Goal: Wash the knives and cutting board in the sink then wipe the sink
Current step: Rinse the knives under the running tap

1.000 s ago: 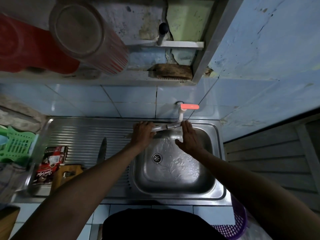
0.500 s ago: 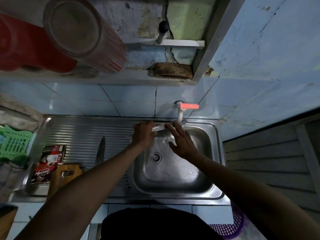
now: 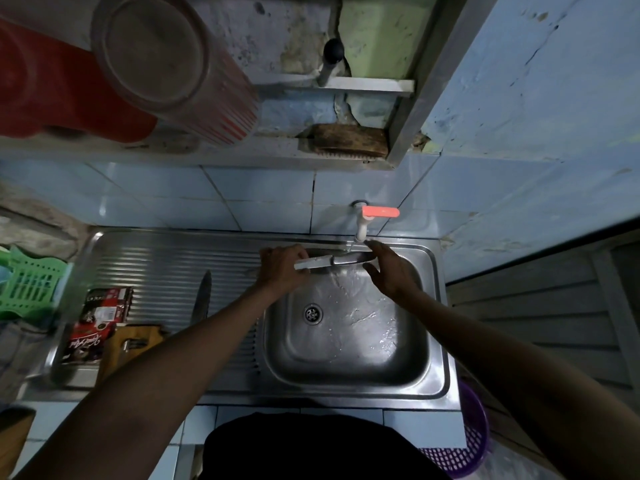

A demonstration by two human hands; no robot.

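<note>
My left hand grips the pale handle of a knife, held level across the back of the steel sink basin. Its blade points right, under the water running from the white tap with a red lever. The fingers of my right hand lie straight along the blade's right end, touching it. A second knife lies on the ribbed drainboard, blade pointing away from me. A wooden cutting board sits at the drainboard's near left, partly hidden by my left forearm.
A red and black packet lies on the drainboard's left. A green basket stands further left, a purple basket low at the right. Overhead, a shelf holds a striped cup, a red container and a brush.
My right hand slid to the right along the blade, back toward the tap. My left hand kept its grip on the handle and stayed put.
</note>
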